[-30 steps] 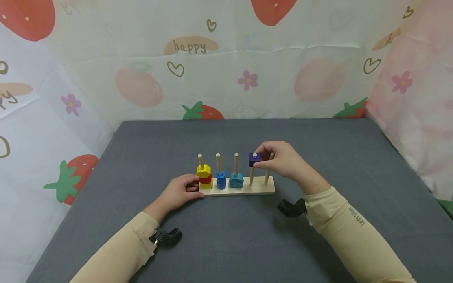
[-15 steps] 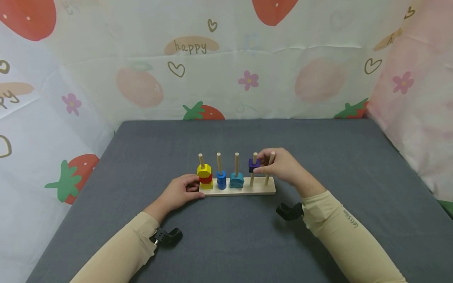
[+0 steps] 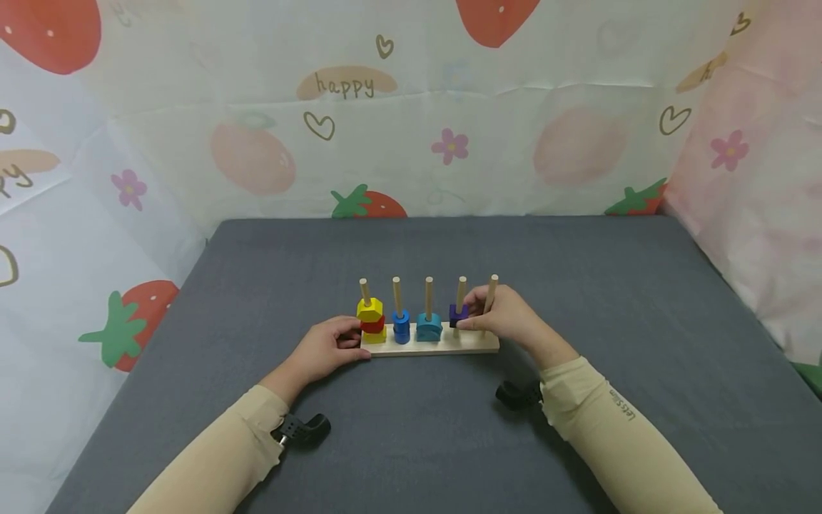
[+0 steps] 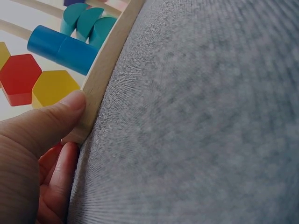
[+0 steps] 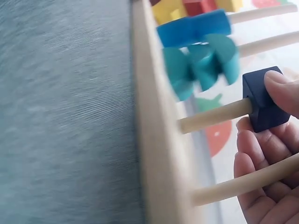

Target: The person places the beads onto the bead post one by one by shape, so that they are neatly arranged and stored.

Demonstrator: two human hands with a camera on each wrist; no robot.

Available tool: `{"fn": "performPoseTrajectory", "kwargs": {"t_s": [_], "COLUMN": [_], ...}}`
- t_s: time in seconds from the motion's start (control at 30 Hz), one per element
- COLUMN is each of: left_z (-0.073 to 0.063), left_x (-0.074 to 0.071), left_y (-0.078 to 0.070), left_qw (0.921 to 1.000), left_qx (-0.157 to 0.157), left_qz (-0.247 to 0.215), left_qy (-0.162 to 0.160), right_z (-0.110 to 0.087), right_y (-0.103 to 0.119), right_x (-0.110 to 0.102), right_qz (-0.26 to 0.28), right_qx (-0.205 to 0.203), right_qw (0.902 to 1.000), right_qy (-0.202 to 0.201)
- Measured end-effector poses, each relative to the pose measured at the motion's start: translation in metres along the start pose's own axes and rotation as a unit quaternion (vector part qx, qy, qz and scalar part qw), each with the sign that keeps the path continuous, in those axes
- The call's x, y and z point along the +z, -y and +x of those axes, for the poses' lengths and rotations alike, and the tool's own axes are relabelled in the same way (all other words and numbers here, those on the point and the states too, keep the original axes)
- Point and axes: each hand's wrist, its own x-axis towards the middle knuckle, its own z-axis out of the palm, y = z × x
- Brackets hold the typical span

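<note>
A pale wooden base (image 3: 475, 344) with several upright pegs stands on the grey table. My right hand (image 3: 507, 314) pinches a dark purple square block (image 5: 264, 100) between thumb and fingers. The block is threaded on the fourth peg (image 5: 215, 116), partway down, with bare peg showing below it. My left hand (image 3: 327, 346) grips the base's left end, its thumb (image 4: 70, 107) at the front edge. Beside it, the first peg bears yellow and red hexagonal blocks (image 4: 21, 74). Blue cylinders (image 3: 401, 327) sit on the second peg and teal rounded blocks (image 3: 429, 328) on the third.
The fifth peg (image 3: 491, 293) carries no block and rises right beside my right hand. Grey cloth (image 3: 411, 435) covers the table. A printed curtain (image 3: 411, 143) hangs behind it and along both sides. Black wrist cameras (image 3: 308, 430) stick out from both sleeves.
My right hand has moved down with the purple block, from the top of the fourth peg to its lower part. My left hand has stayed at the base's left end.
</note>
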Motion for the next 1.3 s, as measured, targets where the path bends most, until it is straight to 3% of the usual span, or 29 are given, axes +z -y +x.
{"fn": "performPoseTrajectory", "kwargs": {"t_s": [0.23, 0.9, 1.07, 1.3], "left_z": [0.001, 0.001, 0.001, 0.001], "left_x": [0.000, -0.001, 0.000, 0.001], "left_y": [-0.001, -0.002, -0.001, 0.000], "left_qw": [1.0000, 1.0000, 1.0000, 1.0000], "left_qx": [0.000, 0.000, 0.000, 0.002], "left_qz": [0.000, 0.000, -0.001, -0.001], "left_qy": [-0.001, 0.001, 0.002, -0.001], "right_z": [0.002, 0.005, 0.005, 0.000], "right_y": [-0.012, -0.020, -0.017, -0.017], "right_x": [0.008, 0.015, 0.013, 0.000], "right_qz": [0.002, -0.022, -0.037, -0.029], "right_qx": [-0.010, 0.026, 0.040, 0.021], "right_qw": [0.9999, 0.9994, 0.9984, 0.9968], "right_qy": [0.012, -0.002, 0.015, 0.071]}}
